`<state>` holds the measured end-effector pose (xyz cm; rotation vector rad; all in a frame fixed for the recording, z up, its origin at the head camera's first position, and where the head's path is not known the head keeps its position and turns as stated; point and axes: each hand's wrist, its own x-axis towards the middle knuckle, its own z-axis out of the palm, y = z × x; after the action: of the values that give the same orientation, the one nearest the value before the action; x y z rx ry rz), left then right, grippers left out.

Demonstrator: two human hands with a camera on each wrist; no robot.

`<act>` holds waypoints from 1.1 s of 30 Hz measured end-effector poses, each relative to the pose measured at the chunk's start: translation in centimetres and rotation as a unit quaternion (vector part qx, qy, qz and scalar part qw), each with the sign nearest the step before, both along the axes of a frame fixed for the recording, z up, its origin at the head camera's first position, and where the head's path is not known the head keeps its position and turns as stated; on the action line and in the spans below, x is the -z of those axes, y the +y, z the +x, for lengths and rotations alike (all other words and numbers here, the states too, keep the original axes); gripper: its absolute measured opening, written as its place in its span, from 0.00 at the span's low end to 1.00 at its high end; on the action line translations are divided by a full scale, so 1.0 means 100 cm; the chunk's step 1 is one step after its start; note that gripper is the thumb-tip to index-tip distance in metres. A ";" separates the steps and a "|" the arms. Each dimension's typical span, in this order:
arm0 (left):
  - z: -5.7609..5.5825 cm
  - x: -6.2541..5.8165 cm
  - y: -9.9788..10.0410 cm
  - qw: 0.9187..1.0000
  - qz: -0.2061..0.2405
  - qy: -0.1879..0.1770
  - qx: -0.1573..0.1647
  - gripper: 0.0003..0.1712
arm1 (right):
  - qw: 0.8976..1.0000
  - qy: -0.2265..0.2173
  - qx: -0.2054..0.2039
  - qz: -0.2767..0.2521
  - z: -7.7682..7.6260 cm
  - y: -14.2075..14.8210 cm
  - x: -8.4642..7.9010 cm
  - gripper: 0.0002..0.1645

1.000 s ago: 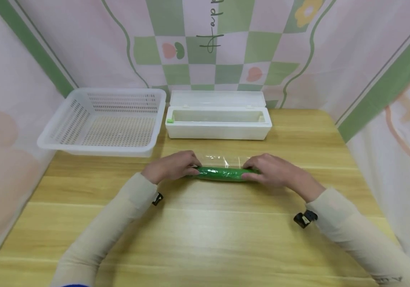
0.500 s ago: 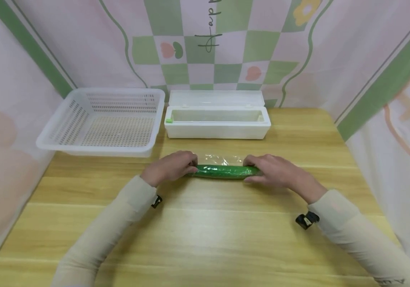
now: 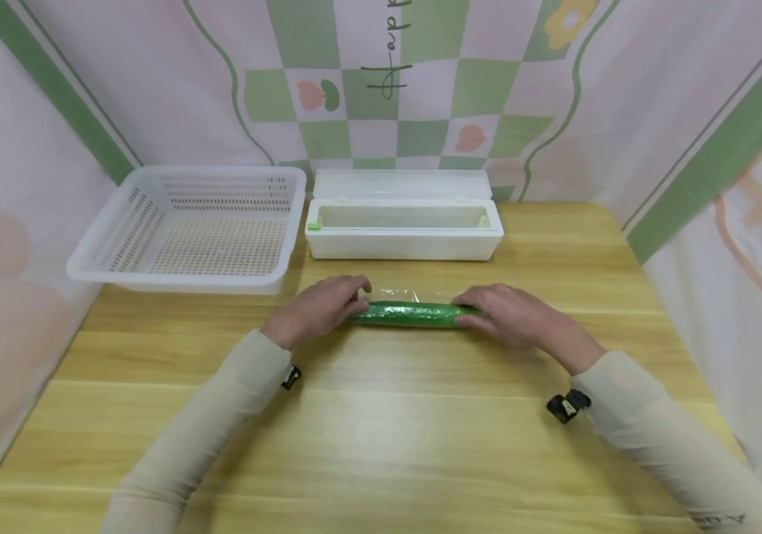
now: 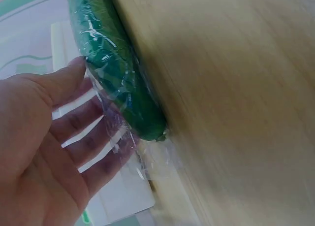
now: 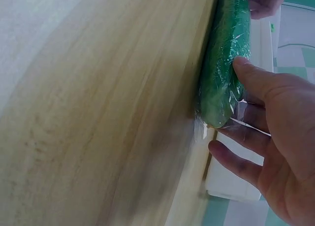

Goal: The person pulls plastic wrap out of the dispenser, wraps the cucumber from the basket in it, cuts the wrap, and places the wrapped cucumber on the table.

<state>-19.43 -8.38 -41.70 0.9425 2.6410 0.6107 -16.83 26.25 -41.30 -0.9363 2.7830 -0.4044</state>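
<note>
A green cucumber [image 3: 408, 314] wrapped in clear plastic film lies crosswise on the table. A loose flap of film [image 3: 399, 295] stretches behind it toward the white box. At its left end is my left hand [image 3: 317, 308], the thumb touching the wrapped side. In the left wrist view, that hand's fingers [image 4: 81, 130] spread fairly straight behind the see-through film. My right hand [image 3: 508, 315] holds the right end, thumb on the near side and fingers behind. The right wrist view shows the right thumb [image 5: 253, 76] pressed on the film and short film ends past the tip.
Behind the cucumber stands a long white box [image 3: 404, 245] with its lid [image 3: 402, 184] raised and a small green piece at its left. A white perforated basket [image 3: 197, 280] sits at the back left. Printed curtains rise behind the wooden table [image 3: 381, 437].
The cucumber has rolled slightly away from me, toward the box, and less loose film shows behind it. My left fingers have lifted and loosened; my right hand stays at its end.
</note>
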 end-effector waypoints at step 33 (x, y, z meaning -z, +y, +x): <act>-0.015 0.011 0.010 0.994 -0.004 0.107 -0.034 0.17 | 0.998 0.041 0.017 0.037 -0.016 -0.009 0.001 0.27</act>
<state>-20.95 -7.39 -42.78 0.9672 2.8728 0.5423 -18.40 25.33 -41.36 -0.9095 2.8706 -0.2714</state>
